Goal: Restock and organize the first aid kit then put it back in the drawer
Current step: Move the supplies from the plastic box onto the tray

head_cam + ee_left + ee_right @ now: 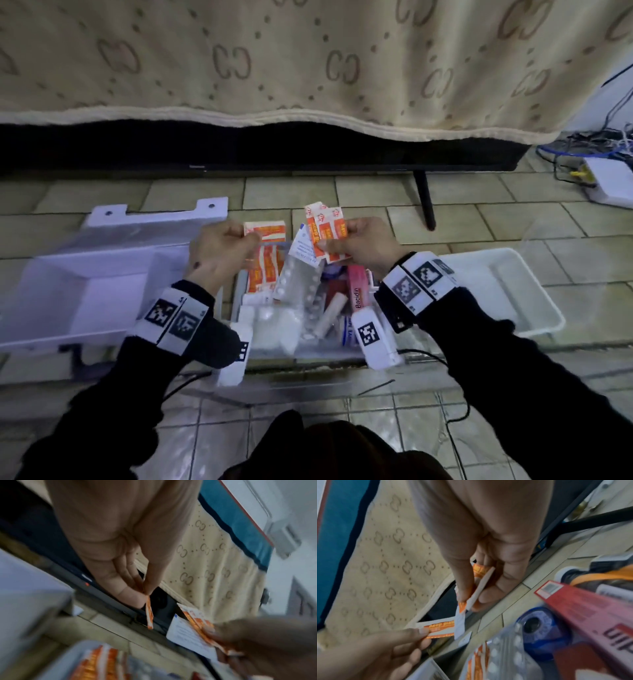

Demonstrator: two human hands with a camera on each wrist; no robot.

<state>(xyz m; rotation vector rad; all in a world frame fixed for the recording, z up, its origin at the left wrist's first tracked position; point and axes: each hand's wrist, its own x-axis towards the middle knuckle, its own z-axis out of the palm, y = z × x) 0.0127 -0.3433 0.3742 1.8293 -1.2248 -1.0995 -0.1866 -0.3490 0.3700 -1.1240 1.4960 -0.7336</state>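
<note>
Now, going left to right: my left hand [224, 248] pinches one plaster [265, 230] between thumb and fingertips [149, 588], held above the open kit [301, 349]. More plasters [263, 270] and a blister strip [301, 281] lie in the kit just below those fingers. My right hand [364, 246] grips a fanned bunch of plasters [325, 228], thumb [464, 582] pressed on top, near the left-hand one but apart.
</note>
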